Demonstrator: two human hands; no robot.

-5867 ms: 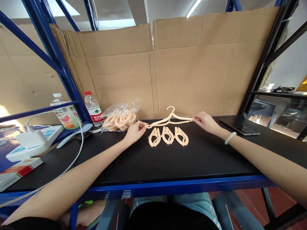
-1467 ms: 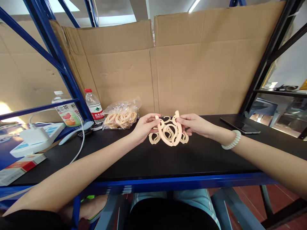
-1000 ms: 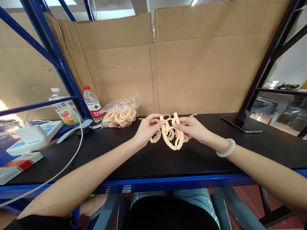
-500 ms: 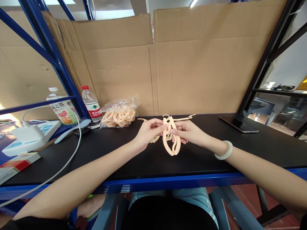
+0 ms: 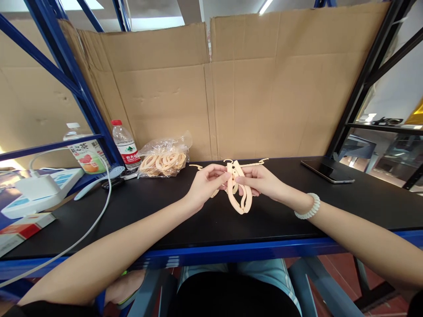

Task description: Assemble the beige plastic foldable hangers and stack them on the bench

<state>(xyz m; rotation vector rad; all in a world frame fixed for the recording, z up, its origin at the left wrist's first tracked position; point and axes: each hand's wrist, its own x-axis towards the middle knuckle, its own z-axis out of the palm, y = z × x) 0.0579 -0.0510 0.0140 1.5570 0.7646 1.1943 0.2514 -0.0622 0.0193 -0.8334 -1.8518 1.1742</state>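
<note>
We have our left hand (image 5: 209, 182) and right hand (image 5: 259, 180) clamped, fingers and thumbs together, on the upper ends of a peach-coloured hanger (image 5: 230, 194) held over the black table (image 5: 198, 229). Its arms are folded into a loop, though their tips stand slightly apart, while behind our hands a spread hanger (image 5: 253, 165) remains unfolded, partly hidden.

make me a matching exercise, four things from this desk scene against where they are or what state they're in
1. front hanger
2. phone
3. clear bag
4. bracelet

A. containing beige pieces
B. around the right wrist
C. lying flat, dark screen up
D. gripped by left hand and right hand

Pairs: 1-D, 2-C, 3-A, 4-B
</note>
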